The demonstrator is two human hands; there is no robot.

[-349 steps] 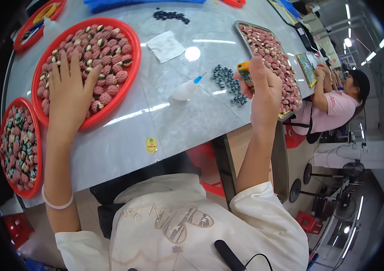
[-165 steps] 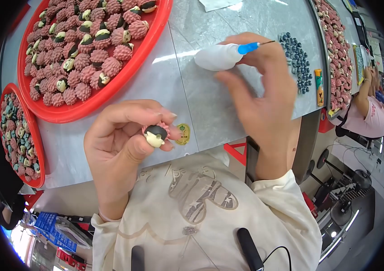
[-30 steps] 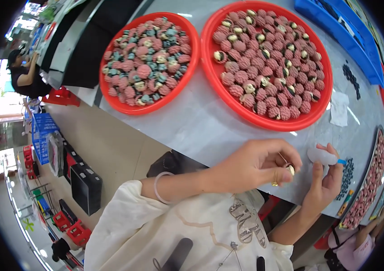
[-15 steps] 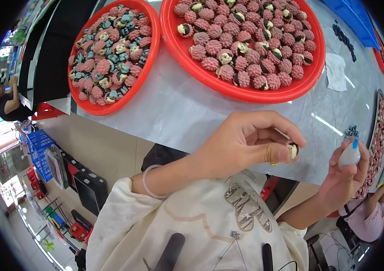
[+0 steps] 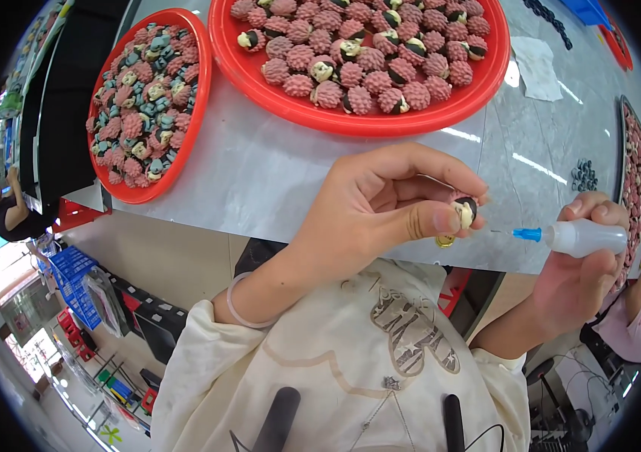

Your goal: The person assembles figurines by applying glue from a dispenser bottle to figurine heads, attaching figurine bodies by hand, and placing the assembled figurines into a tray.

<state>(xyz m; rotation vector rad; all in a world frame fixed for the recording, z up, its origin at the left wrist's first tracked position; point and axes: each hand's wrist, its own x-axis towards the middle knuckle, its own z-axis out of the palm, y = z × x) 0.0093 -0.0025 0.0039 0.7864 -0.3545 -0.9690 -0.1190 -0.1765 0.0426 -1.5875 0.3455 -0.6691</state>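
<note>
My left hand (image 5: 380,215) pinches a small figurine piece (image 5: 466,213) between thumb and fingertips; it shows a cream face-like part and a dark part. Below that thumb hangs a small gold-coloured disc (image 5: 445,241). My right hand (image 5: 573,290) is wrapped round a translucent white squeeze bottle (image 5: 588,238) with a blue needle tip (image 5: 527,234). The bottle lies sideways, its thin needle pointing left at the piece, a small gap apart. Behind the hands, a large red round tray (image 5: 365,126) carries many bumpy pink pieces with cream and black parts.
A second red tray (image 5: 201,98) at the left holds pink pieces mixed with blue-grey ones. Small dark pieces (image 5: 583,175), a white tissue (image 5: 536,69) and a long tray of pink pieces (image 5: 637,151) lie to the right. People sit at far left (image 5: 15,207) and right (image 5: 629,324).
My right hand has tipped the bottle from upright to sideways and its needle has come close to the piece. The view has shifted, with the trays now higher and further left.
</note>
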